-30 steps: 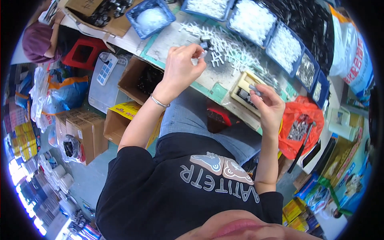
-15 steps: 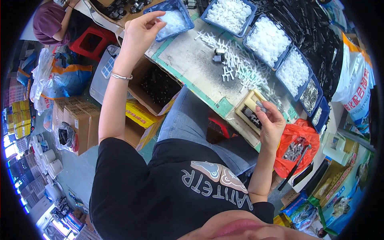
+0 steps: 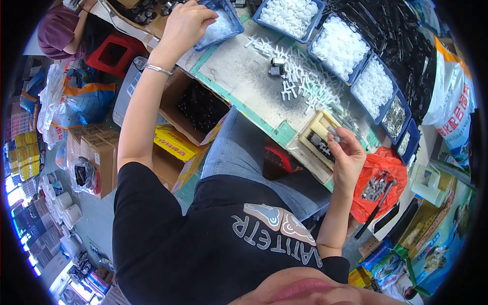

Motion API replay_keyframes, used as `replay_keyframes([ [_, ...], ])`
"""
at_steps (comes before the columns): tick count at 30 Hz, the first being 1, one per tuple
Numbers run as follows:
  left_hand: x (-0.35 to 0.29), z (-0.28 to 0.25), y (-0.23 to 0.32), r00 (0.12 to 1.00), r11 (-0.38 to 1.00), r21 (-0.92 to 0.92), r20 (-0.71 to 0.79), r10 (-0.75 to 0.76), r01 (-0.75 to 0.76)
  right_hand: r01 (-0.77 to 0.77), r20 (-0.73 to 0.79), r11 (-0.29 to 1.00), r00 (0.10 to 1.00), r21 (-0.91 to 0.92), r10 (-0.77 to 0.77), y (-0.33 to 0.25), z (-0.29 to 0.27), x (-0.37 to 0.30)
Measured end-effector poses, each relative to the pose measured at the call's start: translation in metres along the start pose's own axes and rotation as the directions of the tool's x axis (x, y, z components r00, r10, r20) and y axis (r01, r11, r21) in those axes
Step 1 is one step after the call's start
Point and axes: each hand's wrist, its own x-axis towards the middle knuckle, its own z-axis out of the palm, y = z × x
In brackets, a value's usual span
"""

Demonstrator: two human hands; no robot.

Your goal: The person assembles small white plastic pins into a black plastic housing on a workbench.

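- Left hand [image 3: 185, 23]: extended to the far left of the bench, its fingers curled down at the rim of a blue tray [image 3: 231, 20] of clear, whitish small parts; whether anything is pinched between the fingertips cannot be told. A metal bangle [image 3: 158, 69] is worn on the wrist.
- Right hand [image 3: 347, 157]: raised above the near edge of the bench, fingertips pressed together on a small grey metal piece [image 3: 333, 133], which is held just over a cream plastic fixture [image 3: 319, 136].
- Cream plastic fixture: set at the near right edge of the worktop [image 3: 239, 76], a dark part seated in its recess.
- White cross-shaped plastic pieces [image 3: 305, 81]: scattered across the grey worktop between the two hands; two small dark metal components [image 3: 277, 66] lie at their left margin.
- Blue bins [image 3: 341, 47]: ranged along the far and right edge, filled with white parts, the furthest right ones with metallic parts.
- Open cardboard box [image 3: 195, 107]: placed beneath the bench on the left, dark items inside.
- Orange bag [image 3: 378, 183]: seen below the right hand, metal pieces inside.
- Second person [image 3: 61, 30]: seen at the upper left, beside a red stool [image 3: 109, 53].
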Motion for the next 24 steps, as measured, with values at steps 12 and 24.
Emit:
replay_keyframes([
  [12,0.0,-0.038,0.132,0.893,0.043,-0.902,0.417,-0.167,0.429,0.154,-0.01,0.985,0.988,-0.081,-0.156,-0.03,0.024,0.008],
  [24,0.005,-0.014,0.218,0.84,-0.226,-0.816,0.543,0.018,0.532,0.155,0.017,0.986,0.988,0.061,-0.156,-0.029,0.001,-0.015],
])
